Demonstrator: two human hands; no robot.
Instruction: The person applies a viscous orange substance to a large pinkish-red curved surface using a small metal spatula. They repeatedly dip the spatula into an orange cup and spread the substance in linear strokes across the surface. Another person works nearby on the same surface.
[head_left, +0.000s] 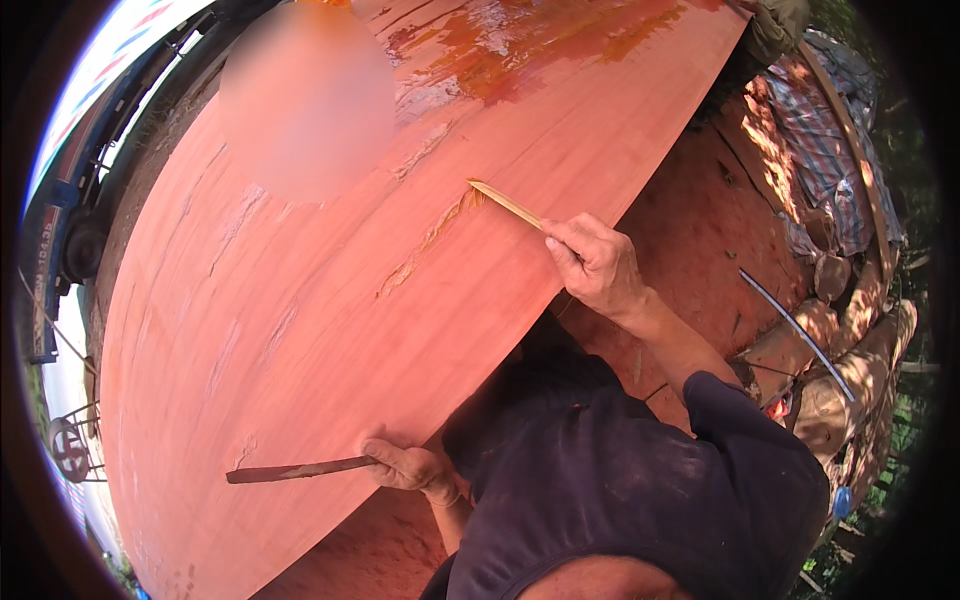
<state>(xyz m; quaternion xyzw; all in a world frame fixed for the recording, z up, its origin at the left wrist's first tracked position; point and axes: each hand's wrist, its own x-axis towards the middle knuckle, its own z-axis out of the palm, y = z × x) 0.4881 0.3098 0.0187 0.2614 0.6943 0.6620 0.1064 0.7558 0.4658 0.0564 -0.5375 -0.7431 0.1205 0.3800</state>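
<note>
A large reddish wood sheet (330,340) spreads out in front of me, with rough cracks along its grain. My right hand (597,262) pinches a pale wooden stick (508,207) over the sheet's right side. Its far tip touches the upper end of an orange-brown smeared streak (425,248). At the near edge of the sheet, my left hand (405,466) is closed around one end of a dark brown flat strip (295,471). That strip points left across the wood, beside a small rough spot.
A glossy orange-brown wet patch (530,50) covers the sheet's far part. Blue machinery (50,240) stands at the far left. On the right lie a striped tarp (820,140), logs (860,380) and a thin pale rod (797,330) over reddish ground. A blurred area hides part of the sheet.
</note>
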